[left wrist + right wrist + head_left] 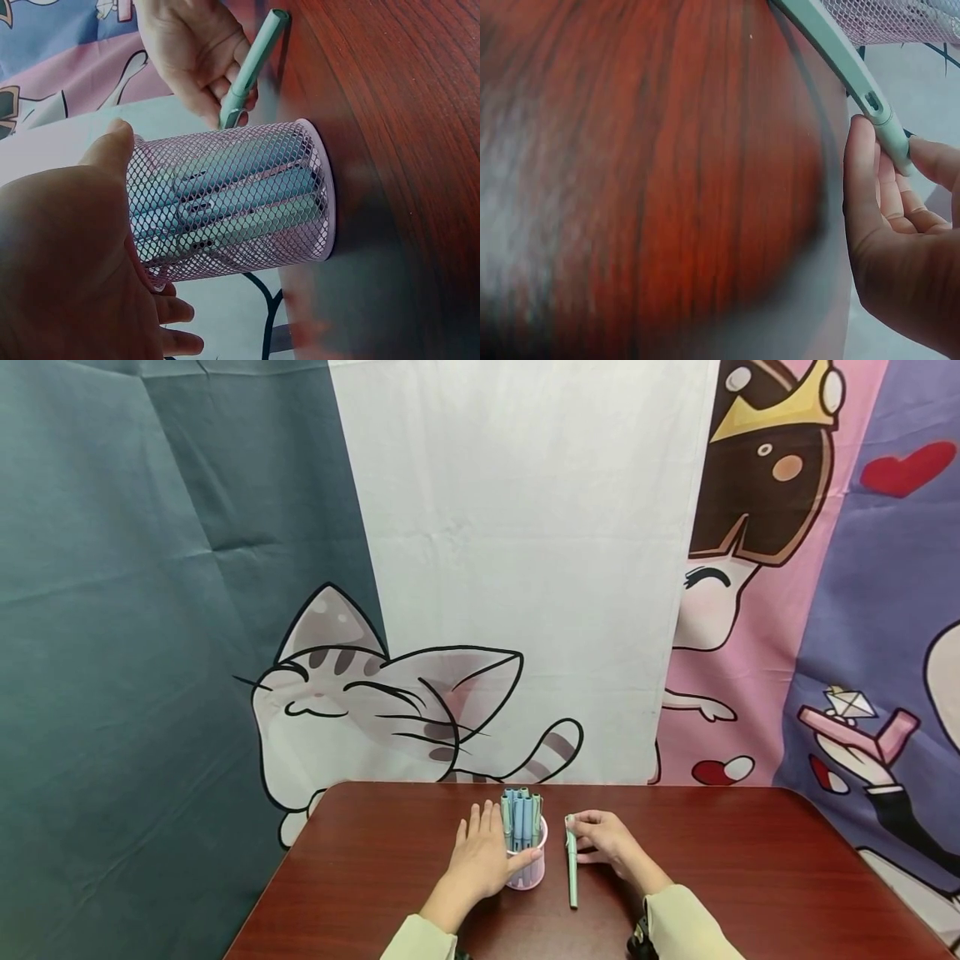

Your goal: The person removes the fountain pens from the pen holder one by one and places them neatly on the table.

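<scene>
I've got the right hand pinching a green pen, the left hand spread against the pink mesh cup!

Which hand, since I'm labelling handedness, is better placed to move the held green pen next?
Likely the right hand: it pinches the green pen, while the left hand is at the pink mesh pen holder.

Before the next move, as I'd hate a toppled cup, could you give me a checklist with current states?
1. Right hand pinching the green pen near one end: ok.
2. Green pen apart from the mesh cup: ok, a gap shows in the head view.
3. Mesh cup upright on the table: ok.
4. Other pens inside the mesh cup: ok.
5. Left hand at the mesh cup: ok.
6. Its hold firm: cannot tell.
</scene>
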Demonstrator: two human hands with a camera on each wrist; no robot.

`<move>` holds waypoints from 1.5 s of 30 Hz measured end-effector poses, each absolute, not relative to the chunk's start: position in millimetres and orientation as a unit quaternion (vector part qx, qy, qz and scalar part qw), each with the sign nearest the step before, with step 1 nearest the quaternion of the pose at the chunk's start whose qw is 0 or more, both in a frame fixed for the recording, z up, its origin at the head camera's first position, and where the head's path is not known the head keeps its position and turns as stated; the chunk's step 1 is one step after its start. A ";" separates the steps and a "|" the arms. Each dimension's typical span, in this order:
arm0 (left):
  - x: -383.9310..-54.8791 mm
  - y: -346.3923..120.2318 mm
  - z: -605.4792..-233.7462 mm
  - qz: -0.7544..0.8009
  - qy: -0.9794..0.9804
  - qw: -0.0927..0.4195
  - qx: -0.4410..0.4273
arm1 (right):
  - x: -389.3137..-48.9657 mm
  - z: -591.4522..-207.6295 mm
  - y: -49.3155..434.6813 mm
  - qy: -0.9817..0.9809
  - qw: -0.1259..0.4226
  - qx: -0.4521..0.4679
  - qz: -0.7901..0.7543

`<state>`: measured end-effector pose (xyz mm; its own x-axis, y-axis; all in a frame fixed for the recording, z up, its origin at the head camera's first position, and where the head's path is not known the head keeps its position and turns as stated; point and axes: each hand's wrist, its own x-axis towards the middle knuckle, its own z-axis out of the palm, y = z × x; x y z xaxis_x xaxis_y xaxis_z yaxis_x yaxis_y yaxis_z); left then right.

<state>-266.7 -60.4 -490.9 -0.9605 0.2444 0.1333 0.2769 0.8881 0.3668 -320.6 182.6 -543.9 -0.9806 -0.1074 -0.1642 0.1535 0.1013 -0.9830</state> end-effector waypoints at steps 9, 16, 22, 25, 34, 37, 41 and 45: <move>-265.6 -60.2 -491.1 -0.200 -0.970 0.043 -0.133 | -319.4 -544.6 173.5 0.761 0.099 0.028 -0.640; -265.4 -60.9 -490.6 -0.196 -0.970 0.045 -0.136 | -320.4 -543.1 165.5 0.789 0.078 0.044 -0.607; -264.5 -60.8 -490.1 -0.196 -0.970 0.045 -0.137 | -321.4 -542.5 157.5 0.817 0.065 0.048 -0.570; -264.5 -60.6 -490.1 -0.196 -0.970 0.046 -0.136 | -322.5 -542.4 155.1 0.828 0.059 0.049 -0.555; -265.1 -60.2 -491.2 -0.199 -0.969 0.048 -0.136 | -327.9 -542.6 152.8 0.843 0.048 0.052 -0.533; -265.3 -60.1 -491.0 -0.198 -0.970 0.046 -0.135 | -328.4 -542.9 152.2 0.846 0.046 0.054 -0.528; -265.4 -60.0 -490.7 -0.200 -0.970 0.044 -0.135 | -328.7 -542.0 151.0 0.849 0.047 0.063 -0.523; -265.2 -59.9 -490.5 -0.204 -0.969 0.044 -0.135 | -328.8 -540.7 149.7 0.845 0.048 0.071 -0.528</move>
<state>-265.2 -59.9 -490.5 -0.9599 0.2430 0.1395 0.2786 0.8805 0.3835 -328.8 149.7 -540.7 -0.9852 0.0691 -0.1571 0.1715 0.4319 -0.8855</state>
